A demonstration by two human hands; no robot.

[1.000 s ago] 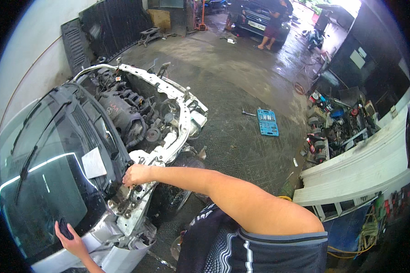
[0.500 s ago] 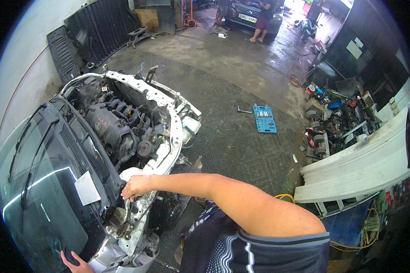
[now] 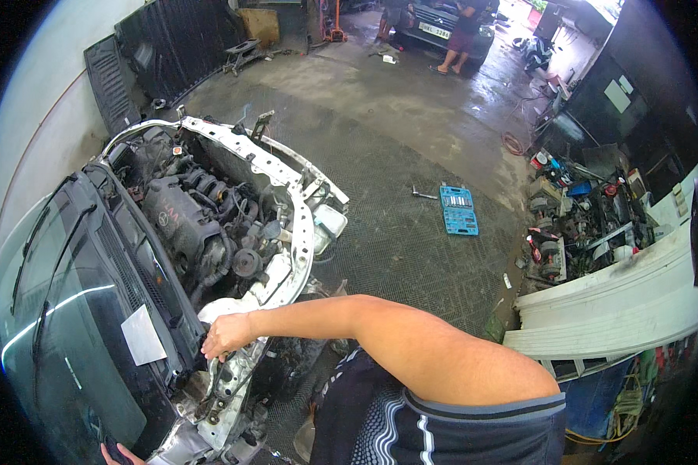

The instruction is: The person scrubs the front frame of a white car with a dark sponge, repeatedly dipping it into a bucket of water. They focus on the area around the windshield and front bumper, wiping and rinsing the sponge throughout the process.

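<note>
Right hand (image 3: 229, 335): at the near rear corner of the engine bay (image 3: 304, 236), next to the windshield cowl (image 3: 128, 267). Fingers bent down; can't tell if they pinch anything.
Left hand (image 3: 129, 458): mostly cut off below, by the near side of the windshield (image 3: 77, 341). Fingers at a dark flat object (image 3: 114, 448); grip unclear from here.
Engine cover (image 3: 171, 213): exposed, mid-bay.
Socket set (image 3: 459, 209): open on the floor (image 3: 380, 232), ratchet (image 3: 424, 195) off its left edge.
Bay-corner step: looks like bare-hand work there; exact stage unreadable.
Bay-corner next move: I'd say it calls for a clear look under the right knuckles.
Vs a second ago: view shifted; bay sits lower, less left hand shows. Right hand stays at the same corner.
</note>
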